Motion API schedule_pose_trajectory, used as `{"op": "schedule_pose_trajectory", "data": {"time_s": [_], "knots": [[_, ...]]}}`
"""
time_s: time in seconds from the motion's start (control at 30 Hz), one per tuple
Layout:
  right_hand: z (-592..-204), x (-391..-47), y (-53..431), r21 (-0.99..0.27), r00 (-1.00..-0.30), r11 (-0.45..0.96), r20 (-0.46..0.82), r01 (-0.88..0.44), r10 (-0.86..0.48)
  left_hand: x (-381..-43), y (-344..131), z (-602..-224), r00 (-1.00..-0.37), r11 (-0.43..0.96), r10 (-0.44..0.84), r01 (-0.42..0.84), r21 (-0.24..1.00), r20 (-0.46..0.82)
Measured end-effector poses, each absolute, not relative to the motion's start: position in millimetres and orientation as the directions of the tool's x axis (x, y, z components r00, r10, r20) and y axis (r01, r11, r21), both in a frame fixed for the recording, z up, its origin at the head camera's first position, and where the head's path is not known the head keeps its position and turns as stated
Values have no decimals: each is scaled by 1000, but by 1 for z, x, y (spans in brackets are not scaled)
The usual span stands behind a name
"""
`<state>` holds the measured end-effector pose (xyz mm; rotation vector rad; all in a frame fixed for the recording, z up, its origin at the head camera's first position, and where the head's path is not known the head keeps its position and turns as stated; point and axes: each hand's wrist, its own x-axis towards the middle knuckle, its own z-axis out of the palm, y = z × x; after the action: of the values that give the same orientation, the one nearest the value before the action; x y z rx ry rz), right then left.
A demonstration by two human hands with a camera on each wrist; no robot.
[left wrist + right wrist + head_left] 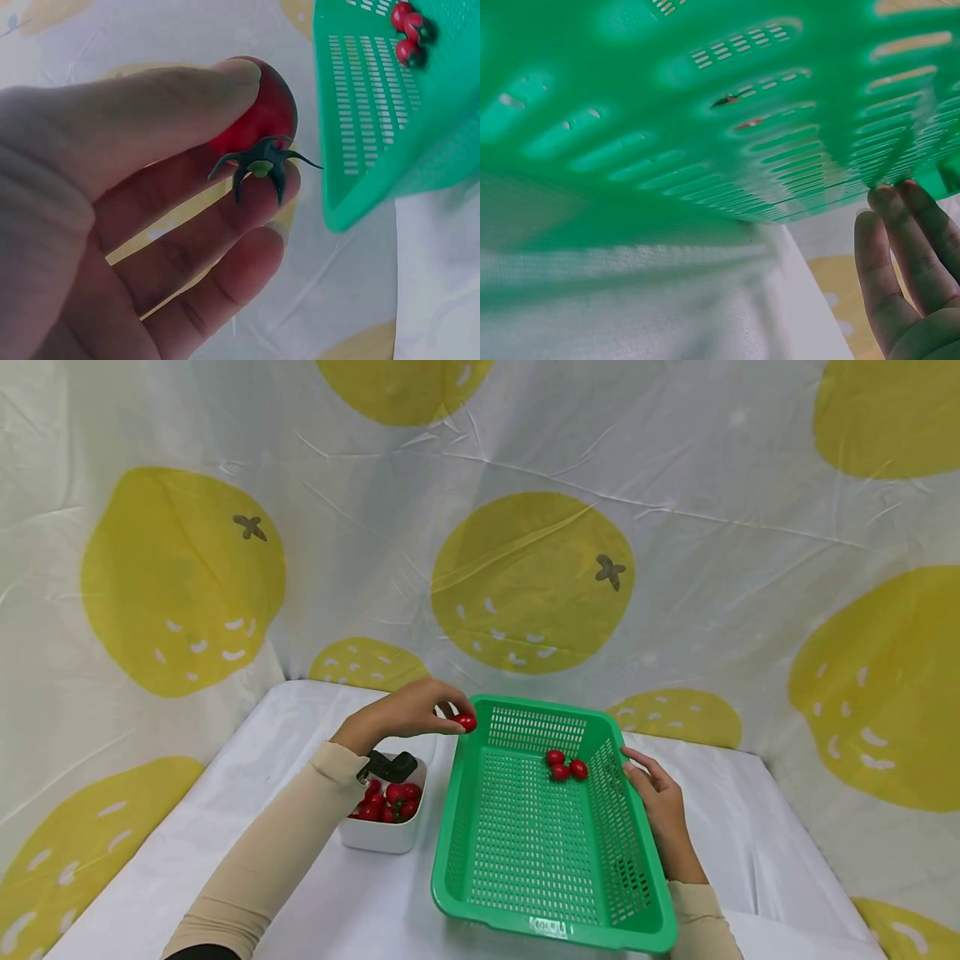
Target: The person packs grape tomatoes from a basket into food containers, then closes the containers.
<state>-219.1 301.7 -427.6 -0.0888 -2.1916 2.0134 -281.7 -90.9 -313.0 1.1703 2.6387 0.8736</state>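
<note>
My left hand (416, 710) pinches a red cherry tomato (266, 112) between thumb and fingers. Its green calyx faces the wrist camera. In the head view the tomato overlaps the far left corner of a green plastic basket (551, 930). Against the basket's inner right side lie three more cherry tomatoes (559, 772), close together. My right hand (660, 806) holds the basket's right rim, some of its fingertips (885, 199) against the slotted outer wall. Below my left wrist stands a white container (381, 837) with several tomatoes (392, 802) in it.
A white cloth (750, 843) covers the table. Behind it hangs a pale curtain (360, 552) printed with yellow fruit. A black strap (392, 767) on the left wrist hides part of the white container, which stands just left of the basket.
</note>
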Motion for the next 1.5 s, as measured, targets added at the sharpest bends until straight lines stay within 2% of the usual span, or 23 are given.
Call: {"op": "schedule_pose_trajectory", "data": {"time_s": [0.33, 0.57, 1.5], "knots": [[-428, -219, 303, -995, -985, 78, 77, -66, 152, -266, -123, -311, -744, 587, 657, 604, 540, 118], [-429, -219, 303, -994, -987, 82, 85, -74, 140, -258, -144, -320, -749, 573, 648, 600, 559, 139], [-428, -219, 302, -989, -985, 122, 99, -82, 139, -213, -189, -363, -826, 637, 563, 463, 616, 40]]}}
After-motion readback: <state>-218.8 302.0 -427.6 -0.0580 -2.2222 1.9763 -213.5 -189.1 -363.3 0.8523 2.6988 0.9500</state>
